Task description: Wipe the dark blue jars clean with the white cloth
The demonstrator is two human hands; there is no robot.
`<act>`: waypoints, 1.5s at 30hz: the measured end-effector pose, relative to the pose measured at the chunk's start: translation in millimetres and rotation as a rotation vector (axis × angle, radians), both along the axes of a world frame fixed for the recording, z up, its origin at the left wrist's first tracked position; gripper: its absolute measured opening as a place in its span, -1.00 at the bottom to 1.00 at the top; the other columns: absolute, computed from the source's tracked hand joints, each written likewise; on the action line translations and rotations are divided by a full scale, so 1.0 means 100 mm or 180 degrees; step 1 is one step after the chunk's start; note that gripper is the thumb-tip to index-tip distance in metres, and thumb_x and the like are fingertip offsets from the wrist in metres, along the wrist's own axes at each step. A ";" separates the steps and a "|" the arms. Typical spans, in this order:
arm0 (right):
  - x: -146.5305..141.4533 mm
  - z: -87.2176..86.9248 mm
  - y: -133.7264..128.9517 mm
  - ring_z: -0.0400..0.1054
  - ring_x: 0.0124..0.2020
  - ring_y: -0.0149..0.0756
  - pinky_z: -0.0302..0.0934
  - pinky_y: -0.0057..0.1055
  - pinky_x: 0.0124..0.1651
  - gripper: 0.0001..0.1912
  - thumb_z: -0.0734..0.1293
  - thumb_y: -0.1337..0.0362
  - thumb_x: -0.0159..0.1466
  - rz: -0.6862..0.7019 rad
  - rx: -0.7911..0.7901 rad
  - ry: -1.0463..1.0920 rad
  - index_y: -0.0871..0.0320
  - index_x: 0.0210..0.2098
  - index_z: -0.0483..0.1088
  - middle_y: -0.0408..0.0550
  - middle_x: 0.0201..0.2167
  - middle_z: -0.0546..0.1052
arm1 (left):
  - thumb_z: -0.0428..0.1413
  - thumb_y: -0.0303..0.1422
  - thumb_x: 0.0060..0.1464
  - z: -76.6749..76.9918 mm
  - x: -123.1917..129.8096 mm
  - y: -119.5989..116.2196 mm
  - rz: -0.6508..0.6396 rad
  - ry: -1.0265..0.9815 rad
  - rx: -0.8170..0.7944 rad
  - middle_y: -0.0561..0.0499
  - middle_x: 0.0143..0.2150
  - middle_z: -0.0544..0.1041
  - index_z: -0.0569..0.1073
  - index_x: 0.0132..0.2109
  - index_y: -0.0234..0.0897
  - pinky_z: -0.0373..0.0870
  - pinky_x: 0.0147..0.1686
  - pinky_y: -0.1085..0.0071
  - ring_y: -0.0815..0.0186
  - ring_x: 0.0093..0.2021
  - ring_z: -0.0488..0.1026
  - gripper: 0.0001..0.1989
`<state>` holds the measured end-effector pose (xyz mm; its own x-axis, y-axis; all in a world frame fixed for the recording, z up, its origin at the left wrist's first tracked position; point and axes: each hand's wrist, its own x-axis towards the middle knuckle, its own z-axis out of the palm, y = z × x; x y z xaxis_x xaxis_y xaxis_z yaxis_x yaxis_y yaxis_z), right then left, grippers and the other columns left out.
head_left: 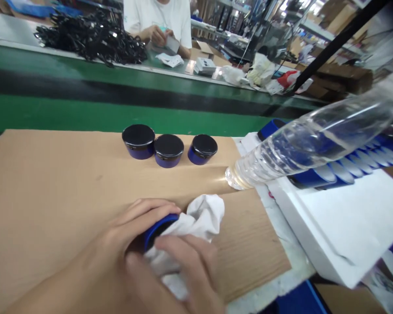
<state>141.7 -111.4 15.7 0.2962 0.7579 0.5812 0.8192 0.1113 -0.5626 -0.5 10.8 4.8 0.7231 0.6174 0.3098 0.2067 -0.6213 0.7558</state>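
Observation:
My left hand (131, 231) wraps around a blue round part (157, 229) at the near middle of the cardboard sheet (52, 183). Against that part my right hand (186, 274) presses a crumpled white cloth (201, 218). Three blue round parts with black tops (138, 140) (169, 149) (202, 148) stand in a row farther back on the cardboard, apart from both hands.
A clear plastic bottle (308, 144) leans in from the right over a white foam tray (340, 226) holding several blue parts (347, 168). Beyond is a green conveyor belt (85, 113), a pile of black cables (91, 37) and another person in a white shirt (157, 19).

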 end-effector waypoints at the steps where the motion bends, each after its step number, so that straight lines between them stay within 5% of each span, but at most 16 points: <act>1: -0.02 0.00 0.03 0.56 -0.27 -0.26 0.52 -0.40 -0.23 -0.84 0.44 0.26 0.31 0.0002 -0.0002 0.0012 -0.07 -0.14 0.66 -0.07 -0.29 0.62 | 0.12 -0.37 0.10 -0.03 -0.02 0.01 -0.0009 0.0009 -0.0030 0.29 0.14 0.57 0.39 0.17 0.20 0.39 0.14 0.68 0.45 0.11 0.55 -0.50; 9: 0.25 -0.08 0.05 0.50 -0.28 -0.45 0.45 -0.61 -0.24 -0.64 0.35 0.43 0.37 0.0291 0.0092 0.0385 0.02 0.09 0.56 -0.08 -0.24 0.51 | 0.20 -0.27 0.18 0.00 0.04 -0.04 -0.0007 -0.0008 0.0502 0.12 0.14 0.60 0.34 0.19 0.03 0.41 0.11 0.69 0.42 0.12 0.56 -0.55; 15: 0.51 0.15 -0.20 0.61 -0.26 -0.44 0.47 -0.71 -0.21 -0.70 0.44 0.31 0.33 -0.0739 0.0022 0.0977 -0.09 0.04 0.56 -0.22 -0.19 0.68 | 0.24 -0.23 0.16 0.10 -0.01 -0.22 0.0075 -0.0051 0.0288 0.23 0.23 0.49 0.30 0.24 0.17 0.32 0.22 0.69 0.44 0.21 0.48 -0.46; 19: 0.21 0.20 -0.05 0.61 -0.30 -0.38 0.52 -0.58 -0.27 -0.77 0.36 0.33 0.38 -0.0182 0.0529 0.0898 -0.05 -0.04 0.58 -0.17 -0.23 0.68 | 0.23 -0.27 0.14 -0.01 -0.07 -0.28 -0.0059 -0.0147 -0.0170 0.23 0.27 0.48 0.31 0.27 0.28 0.44 0.20 0.52 0.30 0.22 0.50 -0.41; 23: -0.18 0.04 0.22 0.58 -0.01 -0.34 0.38 -0.45 0.23 -0.70 0.25 0.34 0.46 -0.0009 0.1161 -0.0021 0.04 -0.26 0.62 -0.20 -0.10 0.69 | -0.05 -0.24 0.36 -0.21 -0.14 -0.31 -0.0071 -0.0251 -0.0770 0.15 0.25 0.52 0.26 0.35 0.27 0.64 0.01 0.31 0.17 0.15 0.56 -0.53; 26: -0.09 -0.05 0.15 0.56 0.06 -0.31 0.32 -0.44 0.30 -0.75 0.28 0.34 0.43 0.0173 0.0759 0.0116 0.13 -0.01 0.59 -0.11 0.03 0.65 | 0.11 -0.18 0.29 -0.21 -0.14 -0.30 0.0133 -0.0186 -0.0684 0.23 0.27 0.50 0.25 0.32 0.37 0.60 0.01 0.46 0.26 0.16 0.56 -0.49; 31: 0.25 -0.01 -0.18 0.64 -0.20 -0.45 0.45 -0.77 -0.12 -0.68 0.40 0.38 0.32 0.0091 -0.0319 0.1465 -0.09 0.00 0.61 -0.29 -0.16 0.71 | 0.31 -0.13 0.07 0.00 -0.05 -0.31 0.0754 -0.0326 -0.0592 0.35 0.23 0.50 0.37 0.20 0.36 0.40 0.20 0.60 0.37 0.19 0.51 -0.44; 36: 0.20 0.13 -0.14 0.60 -0.05 -0.54 0.35 -0.81 0.06 -0.72 0.37 0.24 0.38 -0.0766 0.0080 0.1430 -0.26 0.02 0.58 -0.43 -0.08 0.68 | 0.27 -0.20 0.11 0.05 -0.02 -0.34 0.0693 -0.0244 -0.0432 0.46 0.24 0.47 0.33 0.22 0.41 0.26 0.22 0.77 0.50 0.20 0.48 -0.43; 40: 0.03 0.14 -0.06 0.55 0.06 -0.49 0.35 -0.70 0.16 -0.60 0.31 0.39 0.40 -0.0553 0.0421 0.1138 -0.12 0.15 0.50 -0.34 0.07 0.62 | 0.27 -0.22 0.12 0.02 -0.01 -0.34 0.0597 -0.0267 -0.0444 0.41 0.23 0.48 0.34 0.22 0.37 0.28 0.18 0.80 0.51 0.17 0.50 -0.44; 45: 0.00 0.05 -0.10 0.50 0.11 -0.61 0.21 -0.80 0.22 -0.58 0.25 0.38 0.46 -0.0434 -0.0009 0.1679 -0.16 0.23 0.41 -0.40 0.08 0.61 | 0.28 -0.17 0.09 -0.02 -0.02 -0.34 0.0692 -0.0149 -0.0542 0.42 0.20 0.50 0.32 0.20 0.44 0.39 0.18 0.66 0.44 0.11 0.54 -0.42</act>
